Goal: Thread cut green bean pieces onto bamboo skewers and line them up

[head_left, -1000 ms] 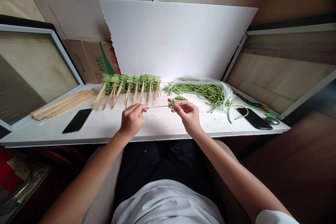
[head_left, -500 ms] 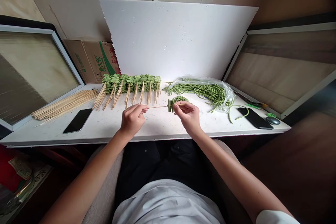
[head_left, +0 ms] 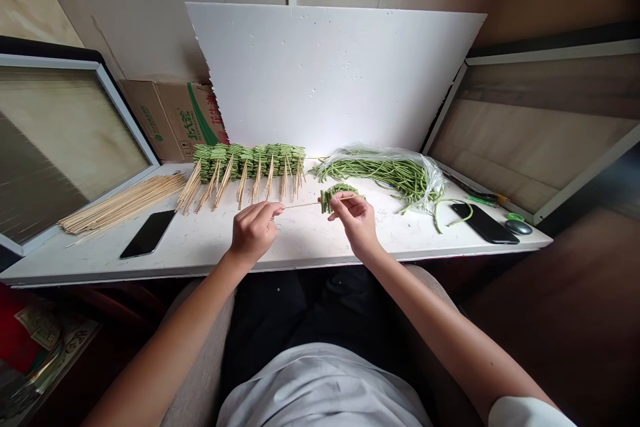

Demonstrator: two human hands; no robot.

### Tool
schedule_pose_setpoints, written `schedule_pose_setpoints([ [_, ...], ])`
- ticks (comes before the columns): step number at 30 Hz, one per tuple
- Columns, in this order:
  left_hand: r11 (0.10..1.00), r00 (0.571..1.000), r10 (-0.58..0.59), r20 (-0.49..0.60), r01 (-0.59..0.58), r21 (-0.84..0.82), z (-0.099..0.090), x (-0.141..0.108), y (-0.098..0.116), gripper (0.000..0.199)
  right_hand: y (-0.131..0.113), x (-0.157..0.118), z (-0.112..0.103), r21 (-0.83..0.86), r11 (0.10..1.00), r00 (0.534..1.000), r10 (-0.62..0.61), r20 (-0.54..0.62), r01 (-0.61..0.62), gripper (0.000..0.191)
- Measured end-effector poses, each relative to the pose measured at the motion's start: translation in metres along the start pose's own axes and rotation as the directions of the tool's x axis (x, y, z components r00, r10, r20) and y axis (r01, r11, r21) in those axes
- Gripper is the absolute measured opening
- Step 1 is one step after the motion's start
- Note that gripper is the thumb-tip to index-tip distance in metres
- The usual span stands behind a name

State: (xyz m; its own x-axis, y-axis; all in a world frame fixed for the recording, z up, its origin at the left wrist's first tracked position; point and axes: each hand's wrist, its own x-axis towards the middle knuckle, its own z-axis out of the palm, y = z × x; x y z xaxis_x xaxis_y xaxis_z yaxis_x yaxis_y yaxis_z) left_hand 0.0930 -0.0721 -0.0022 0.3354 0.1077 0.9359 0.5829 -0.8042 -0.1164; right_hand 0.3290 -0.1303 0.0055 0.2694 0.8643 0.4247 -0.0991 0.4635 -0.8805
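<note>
A thin bamboo skewer (head_left: 300, 205) runs nearly level between my two hands above the white table. My left hand (head_left: 253, 230) is closed in a pinch on its left end. Fingers of my right hand (head_left: 357, 221) are closed around the skewer's right part, at several short cut green bean pieces (head_left: 325, 201) threaded side by side on it. The fingers partly hide these pieces. Just behind the right hand lies a small heap of cut bean pieces (head_left: 344, 187). Further back on the left, filled bean skewers (head_left: 250, 161) are stacked in a row, sticks toward me.
Long green beans (head_left: 373, 171) lie in a clear plastic bag (head_left: 434, 177) at the back right. Bare bamboo skewers (head_left: 123, 203) and a phone (head_left: 148, 233) are on the left. Another dark phone (head_left: 485, 223) and a dark mouse-like object (head_left: 519, 227) lie right. A white board (head_left: 335, 73) stands behind.
Both hands hold almost the same place, still gripping the skewer and bean pieces. The whole view has shifted very slightly.
</note>
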Motion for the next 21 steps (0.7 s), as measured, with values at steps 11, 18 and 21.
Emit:
schedule_pose_setpoints([
  [11,1.000,1.000,-0.007,0.019,0.007,-0.020,0.0022,-0.0027,0.0030,0.045,0.0025,0.0034,-0.0025,0.023,0.999,0.998,0.044,-0.053,-0.043,0.033],
  [18,0.997,0.997,-0.059,0.042,0.062,-0.054,0.0031,-0.0040,0.0043,0.043,0.0033,0.0045,-0.0028,0.026,0.999,0.999,0.043,-0.029,-0.042,0.035],
  [21,0.995,0.994,-0.094,0.058,0.097,-0.038,0.0034,-0.0044,0.0034,0.039,0.0043,0.0043,-0.0028,0.014,0.999,0.999,0.052,0.007,-0.052,0.038],
])
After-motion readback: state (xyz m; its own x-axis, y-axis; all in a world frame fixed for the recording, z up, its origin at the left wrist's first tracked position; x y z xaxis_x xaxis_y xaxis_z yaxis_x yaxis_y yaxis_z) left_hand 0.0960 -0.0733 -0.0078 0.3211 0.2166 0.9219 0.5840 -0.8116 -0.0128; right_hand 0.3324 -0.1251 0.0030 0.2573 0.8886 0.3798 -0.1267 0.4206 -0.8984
